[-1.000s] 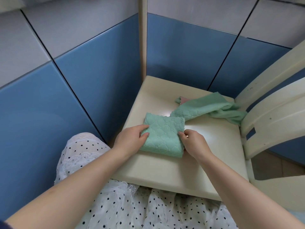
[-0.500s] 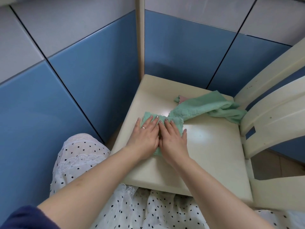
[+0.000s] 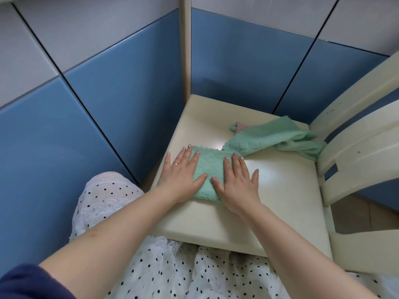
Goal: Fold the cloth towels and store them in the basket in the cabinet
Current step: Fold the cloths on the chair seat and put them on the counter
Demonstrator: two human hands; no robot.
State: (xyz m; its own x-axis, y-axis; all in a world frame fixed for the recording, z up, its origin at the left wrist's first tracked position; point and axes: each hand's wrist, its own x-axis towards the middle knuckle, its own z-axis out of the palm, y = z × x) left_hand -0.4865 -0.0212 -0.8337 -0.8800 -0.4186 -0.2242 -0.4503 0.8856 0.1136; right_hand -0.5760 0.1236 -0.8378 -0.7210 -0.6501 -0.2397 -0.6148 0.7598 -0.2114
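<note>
2 flat hands, my left hand (image 3: 181,171) and right hand (image 3: 236,180), press the folded towel (image 3: 208,169) onto the chair seat (image 3: 280,190) at mid-frame, fingers straight and gripping nothing, to set its creases. Another towel (image 3: 269,139) lies crumpled upper right, hiding most of something pink. No basket or cabinet shows.

The person wore a white dress (image 3: 172,268) with black polka dots and lace trim, a dark navy sleeve (image 3: 28,283), a ring (image 3: 176,163) and glittery nail polish.
</note>
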